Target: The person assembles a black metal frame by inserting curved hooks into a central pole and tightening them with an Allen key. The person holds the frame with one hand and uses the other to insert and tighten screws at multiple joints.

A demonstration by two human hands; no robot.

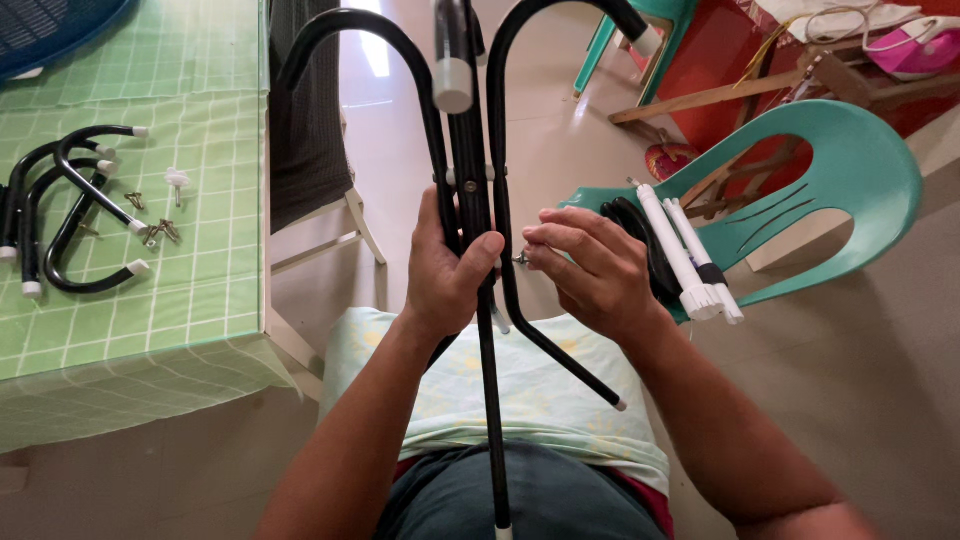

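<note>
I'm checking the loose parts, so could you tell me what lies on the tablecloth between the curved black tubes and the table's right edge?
In the head view, small brass-coloured screws and a white plastic cap lie on the green checked tablecloth, right of the curved black tubes.

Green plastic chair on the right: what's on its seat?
On the green plastic chair lie white rods and black curved tubes. The right hand covers their near ends, so count unclear.

My left hand [447, 270] is fisted, thumb across the front, knuckles away from me, forearm running up from lower left. My right hand [592, 268] sits just beside it, fingertips [535, 240] pinched together pointing left, wrist bent, forearm from lower right.
</note>
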